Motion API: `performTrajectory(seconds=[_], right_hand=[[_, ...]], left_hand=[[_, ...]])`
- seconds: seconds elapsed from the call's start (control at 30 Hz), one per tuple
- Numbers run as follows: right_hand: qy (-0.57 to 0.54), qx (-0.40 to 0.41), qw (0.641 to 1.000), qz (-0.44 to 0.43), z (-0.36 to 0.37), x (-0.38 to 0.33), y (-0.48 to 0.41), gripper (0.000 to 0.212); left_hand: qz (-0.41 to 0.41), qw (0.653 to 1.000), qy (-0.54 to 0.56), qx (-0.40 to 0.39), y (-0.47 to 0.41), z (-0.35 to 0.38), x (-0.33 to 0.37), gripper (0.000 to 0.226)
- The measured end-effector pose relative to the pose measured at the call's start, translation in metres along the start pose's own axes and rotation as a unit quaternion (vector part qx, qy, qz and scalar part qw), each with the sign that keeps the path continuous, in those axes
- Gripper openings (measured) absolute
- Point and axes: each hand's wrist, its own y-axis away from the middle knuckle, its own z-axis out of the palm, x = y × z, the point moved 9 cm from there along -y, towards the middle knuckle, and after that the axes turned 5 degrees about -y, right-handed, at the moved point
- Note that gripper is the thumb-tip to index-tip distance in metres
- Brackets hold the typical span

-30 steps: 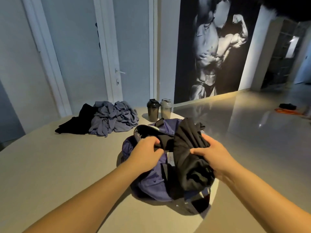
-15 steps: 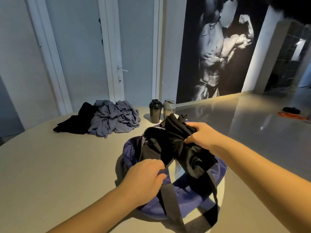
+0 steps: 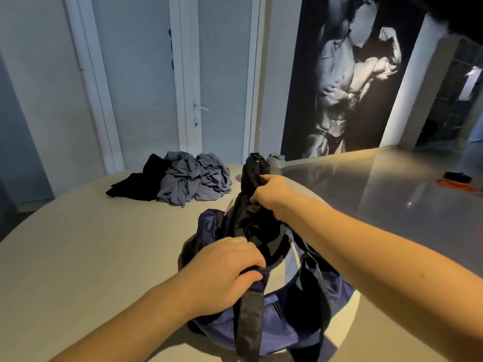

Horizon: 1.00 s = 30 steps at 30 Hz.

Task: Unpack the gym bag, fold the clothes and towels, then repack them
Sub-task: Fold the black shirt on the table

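A purple gym bag (image 3: 277, 327) with black straps sits on the round table (image 3: 86, 257) right in front of me. My left hand (image 3: 224, 270) grips the bag's near rim and holds it down. My right hand (image 3: 274, 194) grips a black garment (image 3: 251, 212) and holds it lifted above the bag's opening; its lower part still hangs inside the bag.
A crumpled grey cloth (image 3: 194, 177) and a black garment (image 3: 138, 182) lie in a heap at the table's far side. Two shaker bottles (image 3: 274, 162) stand behind the lifted garment. Doors and a large poster are beyond; dark and orange items (image 3: 460, 180) lie on the floor at right.
My right hand has pulled the black garment up and away out of the bag. My left hand has moved to the near rim and stays there.
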Motion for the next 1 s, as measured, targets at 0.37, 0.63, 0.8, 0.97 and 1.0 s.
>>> performTrajectory(seconds=[0.37,0.63,0.8,0.97,1.0], right_hand=[[0.212,-0.081,0.968,-0.105,0.037,0.047,0.056,0.061],[0.195,-0.066,0.970,-0.128,0.049,0.047,0.058,0.075],[-0.001,-0.127,0.991,-0.029,0.053,0.053,0.062,0.029],[0.015,-0.072,0.997,0.025,0.038,0.071,0.054,0.016],[0.014,-0.070,0.997,0.039,0.036,0.073,0.054,0.013]], left_hand=[[-0.018,1.000,-0.004,0.021,0.021,0.000,-0.025,0.020],[-0.131,0.987,0.066,0.058,0.017,-0.007,-0.084,0.029],[-0.171,0.983,0.047,0.055,0.010,-0.001,-0.089,0.018],[-0.158,0.987,-0.026,0.030,0.005,0.010,-0.084,0.023],[-0.141,0.989,-0.041,0.020,0.003,0.012,-0.080,0.030]])
